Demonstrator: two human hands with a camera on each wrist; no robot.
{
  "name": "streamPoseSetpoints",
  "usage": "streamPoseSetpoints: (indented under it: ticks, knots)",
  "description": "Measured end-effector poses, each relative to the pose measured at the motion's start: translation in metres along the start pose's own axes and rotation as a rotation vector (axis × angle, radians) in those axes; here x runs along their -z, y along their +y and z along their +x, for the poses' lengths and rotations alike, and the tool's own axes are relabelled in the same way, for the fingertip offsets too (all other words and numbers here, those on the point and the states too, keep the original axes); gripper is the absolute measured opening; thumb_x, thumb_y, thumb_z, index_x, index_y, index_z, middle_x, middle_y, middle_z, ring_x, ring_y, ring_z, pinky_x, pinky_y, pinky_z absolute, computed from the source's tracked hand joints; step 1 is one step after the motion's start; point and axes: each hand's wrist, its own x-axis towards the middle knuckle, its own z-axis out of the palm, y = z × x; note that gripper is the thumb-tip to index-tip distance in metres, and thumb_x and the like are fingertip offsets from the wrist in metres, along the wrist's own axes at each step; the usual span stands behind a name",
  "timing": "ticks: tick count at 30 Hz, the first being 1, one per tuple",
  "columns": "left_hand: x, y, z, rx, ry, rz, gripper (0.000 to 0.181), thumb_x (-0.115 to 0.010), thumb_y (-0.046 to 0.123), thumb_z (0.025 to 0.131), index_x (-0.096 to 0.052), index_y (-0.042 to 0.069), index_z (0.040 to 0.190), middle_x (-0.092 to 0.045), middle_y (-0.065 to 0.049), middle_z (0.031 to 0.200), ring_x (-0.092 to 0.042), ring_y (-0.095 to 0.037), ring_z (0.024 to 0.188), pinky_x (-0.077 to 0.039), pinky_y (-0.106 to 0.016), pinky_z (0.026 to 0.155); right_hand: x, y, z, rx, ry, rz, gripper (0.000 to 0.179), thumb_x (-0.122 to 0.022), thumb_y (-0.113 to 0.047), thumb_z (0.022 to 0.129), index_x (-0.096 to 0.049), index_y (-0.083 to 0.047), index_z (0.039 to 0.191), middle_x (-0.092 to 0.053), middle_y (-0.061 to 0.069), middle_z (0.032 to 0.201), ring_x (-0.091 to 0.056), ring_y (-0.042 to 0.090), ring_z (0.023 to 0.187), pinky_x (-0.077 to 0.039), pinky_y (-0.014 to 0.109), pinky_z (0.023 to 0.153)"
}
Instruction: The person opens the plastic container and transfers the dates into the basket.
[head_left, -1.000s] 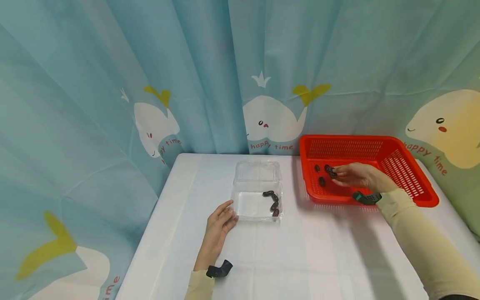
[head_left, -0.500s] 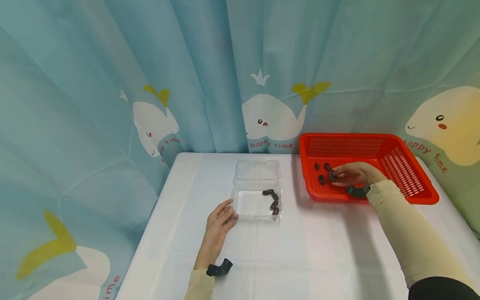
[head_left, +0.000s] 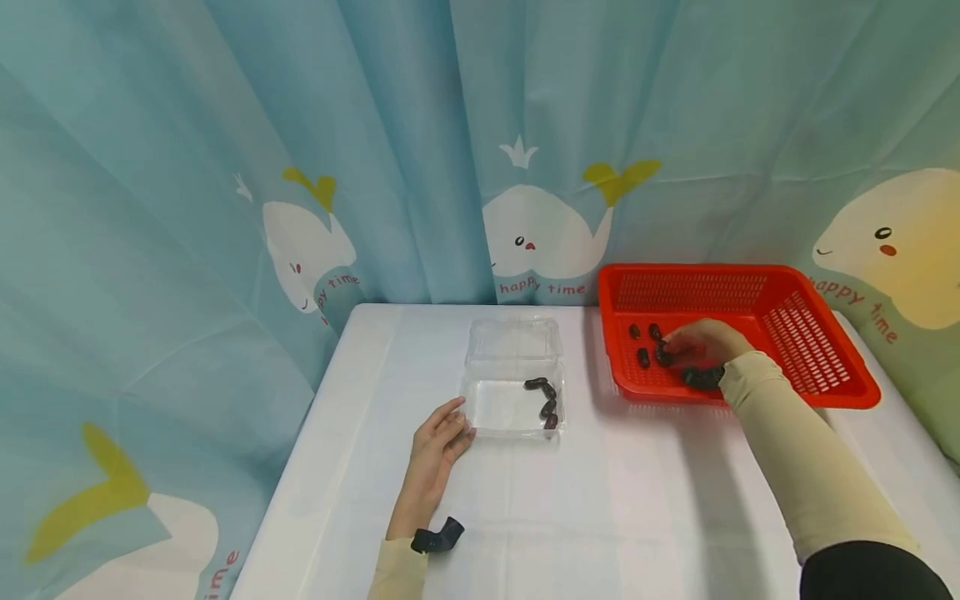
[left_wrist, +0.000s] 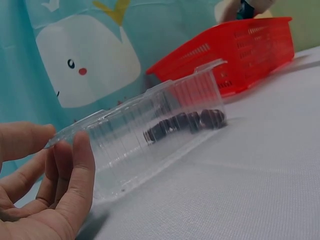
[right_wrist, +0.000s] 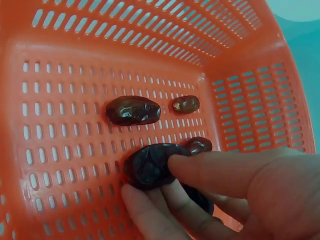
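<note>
In the red basket [head_left: 832,333], my right hand [head_left: 705,342] pinches a dark, wrinkled date [right_wrist: 150,165] between thumb and fingers, low over the slotted floor. Another dark date [right_wrist: 202,200] shows partly behind the fingers. Close by lie a larger brown date [right_wrist: 132,110] and two smaller ones, one light brown [right_wrist: 186,104], one reddish [right_wrist: 199,145]. My left hand [head_left: 435,454] holds the left rim of a clear plastic clamshell box [head_left: 495,407] between thumb and fingers. Several dates [left_wrist: 185,121] line the box's right side, with one turned inward at the back.
The box's transparent lid [head_left: 514,339] lies folded back toward the curtain. A white cloth [head_left: 570,517] covers the table. Behind it hangs a blue curtain [head_left: 405,150] with whale prints, close to the basket's back edge.
My right hand has shifted slightly left and turned over the dates, its forearm swinging left. The date at its fingertips has come apart from the one behind. My left hand stays at the box.
</note>
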Motion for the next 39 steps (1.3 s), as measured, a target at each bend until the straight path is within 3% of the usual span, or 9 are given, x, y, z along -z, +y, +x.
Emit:
streamPoseSetpoints:
  ticks: [2, 4, 9, 15, 19, 22, 31, 36, 39]
  knots:
    - [0.000, 0.000, 0.000, 0.007, 0.004, -0.001, 0.048, -0.061, 0.013, 0.106, -0.048, 0.003, 0.151, -0.056, 0.002, 0.106, -0.061, -0.009, 0.098, -0.059, -0.026, 0.099, -0.003, -0.002, -0.001, -0.005, 0.026, 0.036, 0.029, -0.051, -0.008, 0.104, -0.080, -0.013, 0.100, -0.077, -0.008, 0.086, -0.075, 0.006, 0.080, -0.061, 0.024, 0.079]
    - [-0.001, 0.000, -0.001, 0.015, 0.007, 0.001, 0.048, -0.061, 0.013, 0.105, -0.049, 0.004, 0.151, -0.056, 0.001, 0.108, -0.060, -0.010, 0.098, -0.059, -0.026, 0.099, -0.006, -0.003, -0.001, -0.014, 0.046, 0.047, 0.026, -0.054, -0.004, 0.102, -0.079, -0.009, 0.096, -0.076, -0.006, 0.083, -0.074, 0.007, 0.078, -0.062, 0.026, 0.077]
    - [-0.001, 0.000, -0.002, 0.018, 0.007, 0.010, 0.048, -0.060, 0.013, 0.106, -0.048, 0.003, 0.152, -0.055, 0.000, 0.110, -0.059, -0.010, 0.099, -0.059, -0.026, 0.098, -0.010, -0.007, 0.002, -0.014, 0.091, 0.025, 0.023, -0.058, 0.006, 0.096, -0.070, 0.015, 0.114, -0.072, -0.005, 0.079, -0.071, 0.008, 0.075, -0.064, 0.028, 0.074]
    - [-0.002, 0.000, -0.002, 0.013, 0.005, 0.004, 0.048, -0.060, 0.012, 0.106, -0.048, 0.003, 0.151, -0.055, 0.000, 0.109, -0.058, -0.010, 0.099, -0.059, -0.026, 0.098, -0.011, -0.013, 0.007, -0.009, 0.150, -0.182, 0.018, -0.063, 0.003, 0.093, -0.074, 0.016, 0.100, -0.075, 0.006, 0.072, -0.073, 0.011, 0.067, -0.061, 0.026, 0.065]
    - [-0.002, 0.002, -0.002, 0.007, 0.006, 0.014, 0.048, -0.060, 0.013, 0.106, -0.048, 0.003, 0.151, -0.055, 0.000, 0.110, -0.058, -0.010, 0.099, -0.059, -0.026, 0.098, -0.013, -0.018, 0.012, -0.049, 0.182, -0.283, 0.018, -0.067, 0.001, 0.091, -0.074, 0.015, 0.100, -0.077, 0.011, 0.073, -0.073, 0.014, 0.065, -0.061, 0.029, 0.064]
    - [-0.001, 0.002, -0.002, 0.006, 0.008, 0.017, 0.048, -0.060, 0.013, 0.106, -0.047, 0.003, 0.151, -0.055, -0.001, 0.112, -0.059, -0.010, 0.100, -0.059, -0.026, 0.099, -0.014, -0.021, 0.014, -0.083, 0.180, -0.299, 0.018, -0.067, 0.001, 0.092, -0.072, 0.015, 0.102, -0.076, 0.008, 0.071, -0.072, 0.013, 0.064, -0.062, 0.029, 0.064]
    - [0.001, 0.000, 0.000, 0.000, 0.002, 0.008, 0.049, -0.059, 0.012, 0.106, -0.046, 0.000, 0.152, -0.056, 0.002, 0.106, -0.060, -0.008, 0.098, -0.059, -0.025, 0.097, -0.011, -0.025, 0.014, -0.147, 0.124, -0.188, 0.020, -0.064, 0.003, 0.096, -0.071, 0.018, 0.106, -0.073, 0.007, 0.072, -0.071, 0.015, 0.067, -0.063, 0.030, 0.065]
    - [0.001, 0.000, 0.002, -0.012, -0.009, 0.018, 0.052, -0.061, 0.013, 0.106, -0.045, -0.002, 0.153, -0.056, 0.004, 0.105, -0.061, -0.008, 0.098, -0.059, -0.025, 0.096, -0.009, -0.030, 0.011, -0.114, 0.103, -0.261, 0.025, -0.063, 0.000, 0.095, -0.070, 0.019, 0.110, -0.077, 0.011, 0.076, -0.073, 0.015, 0.070, -0.063, 0.030, 0.070]
    - [0.002, 0.001, 0.002, -0.004, -0.006, 0.021, 0.052, -0.061, 0.013, 0.106, -0.045, -0.002, 0.153, -0.056, 0.003, 0.105, -0.060, -0.008, 0.098, -0.059, -0.024, 0.096, -0.010, -0.035, 0.008, -0.070, 0.106, -0.341, 0.019, -0.064, -0.003, 0.093, -0.074, 0.012, 0.097, -0.074, 0.006, 0.071, -0.070, 0.013, 0.067, -0.061, 0.029, 0.069]
